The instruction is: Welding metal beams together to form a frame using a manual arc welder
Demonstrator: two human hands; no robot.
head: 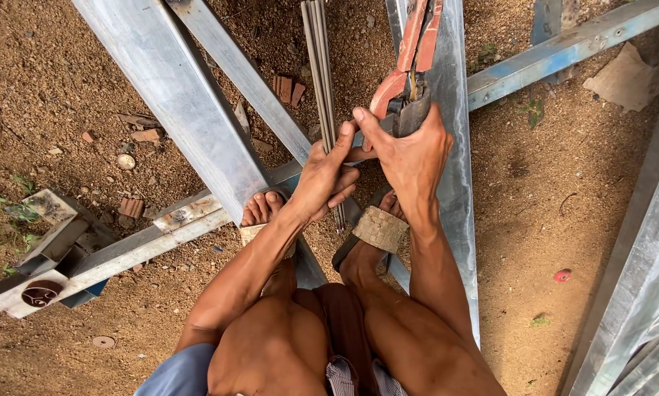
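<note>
My right hand (410, 150) grips a red-handled electrode holder (406, 66) by its dark jaw end, over a grey metal beam (458, 176). My left hand (326, 176) pinches the lower part of a bundle of thin grey welding rods (317, 66) that runs away from me across the ground. Thumb and fingertips of both hands nearly meet beside the holder's jaw. My feet in sandals (377, 231) rest on the metal frame below the hands.
Grey steel bars (190, 95) cross the sandy ground in a frame. A blue-tinted bar (564, 48) runs at upper right. Brick bits (285, 88), a round disc (103, 342) and a red cap (562, 276) lie on the soil. More steel sections (638, 293) stand at right.
</note>
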